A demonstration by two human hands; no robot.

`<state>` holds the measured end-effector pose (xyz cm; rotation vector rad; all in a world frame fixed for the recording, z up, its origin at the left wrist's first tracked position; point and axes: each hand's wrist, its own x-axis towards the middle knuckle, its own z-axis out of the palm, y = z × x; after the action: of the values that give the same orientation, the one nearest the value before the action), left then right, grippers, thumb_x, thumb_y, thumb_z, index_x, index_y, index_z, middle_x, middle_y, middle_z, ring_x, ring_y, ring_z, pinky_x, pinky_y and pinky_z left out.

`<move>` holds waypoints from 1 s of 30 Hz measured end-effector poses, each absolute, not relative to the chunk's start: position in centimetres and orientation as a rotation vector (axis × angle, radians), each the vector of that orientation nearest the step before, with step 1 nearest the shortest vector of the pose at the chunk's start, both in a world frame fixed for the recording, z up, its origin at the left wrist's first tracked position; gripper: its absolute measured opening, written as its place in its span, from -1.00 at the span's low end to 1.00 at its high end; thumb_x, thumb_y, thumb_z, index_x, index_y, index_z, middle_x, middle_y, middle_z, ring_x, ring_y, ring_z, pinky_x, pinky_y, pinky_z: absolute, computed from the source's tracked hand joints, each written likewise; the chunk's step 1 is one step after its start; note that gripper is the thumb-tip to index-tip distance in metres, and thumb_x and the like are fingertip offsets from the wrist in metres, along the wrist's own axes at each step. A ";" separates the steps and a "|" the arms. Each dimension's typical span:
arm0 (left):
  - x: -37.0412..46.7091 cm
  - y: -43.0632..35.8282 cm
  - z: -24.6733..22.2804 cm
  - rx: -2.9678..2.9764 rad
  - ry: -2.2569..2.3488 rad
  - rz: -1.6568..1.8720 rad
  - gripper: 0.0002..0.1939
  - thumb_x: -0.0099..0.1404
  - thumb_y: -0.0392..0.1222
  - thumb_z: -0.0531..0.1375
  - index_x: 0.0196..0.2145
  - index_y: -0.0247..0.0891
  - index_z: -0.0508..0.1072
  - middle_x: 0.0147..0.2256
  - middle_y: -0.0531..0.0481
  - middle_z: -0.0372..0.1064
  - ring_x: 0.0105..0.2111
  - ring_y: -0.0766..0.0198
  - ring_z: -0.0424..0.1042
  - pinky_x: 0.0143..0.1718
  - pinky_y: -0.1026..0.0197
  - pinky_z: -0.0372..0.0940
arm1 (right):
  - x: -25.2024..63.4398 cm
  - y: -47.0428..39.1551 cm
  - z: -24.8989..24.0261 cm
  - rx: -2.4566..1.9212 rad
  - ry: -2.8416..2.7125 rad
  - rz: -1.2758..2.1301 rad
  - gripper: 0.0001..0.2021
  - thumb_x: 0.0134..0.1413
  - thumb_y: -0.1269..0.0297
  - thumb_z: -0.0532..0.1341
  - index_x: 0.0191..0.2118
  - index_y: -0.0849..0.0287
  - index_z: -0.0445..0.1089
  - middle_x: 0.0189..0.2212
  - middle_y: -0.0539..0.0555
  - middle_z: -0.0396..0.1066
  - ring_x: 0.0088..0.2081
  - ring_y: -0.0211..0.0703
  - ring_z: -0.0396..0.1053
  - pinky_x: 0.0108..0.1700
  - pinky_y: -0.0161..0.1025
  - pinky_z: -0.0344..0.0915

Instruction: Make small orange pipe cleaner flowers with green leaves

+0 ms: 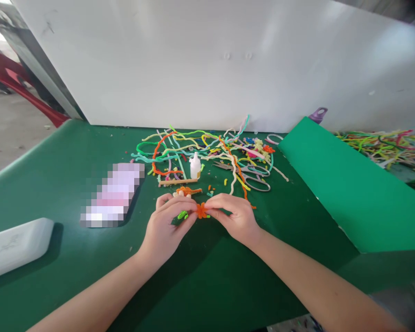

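A small orange fuzzy flower [201,210] is held between both hands above the green table [180,286]. My left hand [169,221] pinches its left side, and my right hand [233,216] grips its right side with fingertips. Bright green fuzzy bits [183,215] show under the fingers of my left hand. Just beyond that hand lies an orange and cream fuzzy piece [187,191], partly hidden by the fingers. A white glue bottle [195,167] stands behind a thin wooden stick [178,182].
Tangled colourful pipe cleaners [193,146] and scissors [257,177] lie farther back. A green board [352,193] is at right. At left are a pixelated flat object [114,196] and a white case [19,246]. A white panel [180,64] rises behind.
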<state>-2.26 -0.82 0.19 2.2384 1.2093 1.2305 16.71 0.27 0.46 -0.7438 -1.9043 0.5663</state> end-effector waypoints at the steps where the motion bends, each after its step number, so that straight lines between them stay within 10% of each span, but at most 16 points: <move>1: -2.3 -0.8 0.2 2.243 1.203 1.234 -0.94 0.21 -0.31 0.18 -0.35 -0.19 0.42 -0.30 0.02 0.48 -0.29 0.23 0.42 -0.11 0.08 0.15 | 16.7 0.3 0.4 -0.728 -1.908 0.561 -0.91 0.10 0.39 0.21 -0.26 0.14 0.43 -0.35 0.04 0.49 -0.30 -0.25 0.44 -0.22 -0.28 0.40; 30: -2.2 -1.0 0.5 2.240 1.197 1.283 -0.92 0.21 -0.34 0.19 -0.36 -0.18 0.37 -0.34 0.06 0.46 -0.30 0.25 0.43 -0.09 0.07 0.10 | 16.6 0.0 0.5 -0.787 -1.957 0.530 -0.95 0.15 0.40 0.14 -0.29 0.15 0.34 -0.34 0.06 0.42 -0.29 -0.24 0.39 -0.23 -0.27 0.36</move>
<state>-2.17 -1.03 0.45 2.2399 1.1969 1.2828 16.64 -0.02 0.52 -0.7869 -1.9575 0.5303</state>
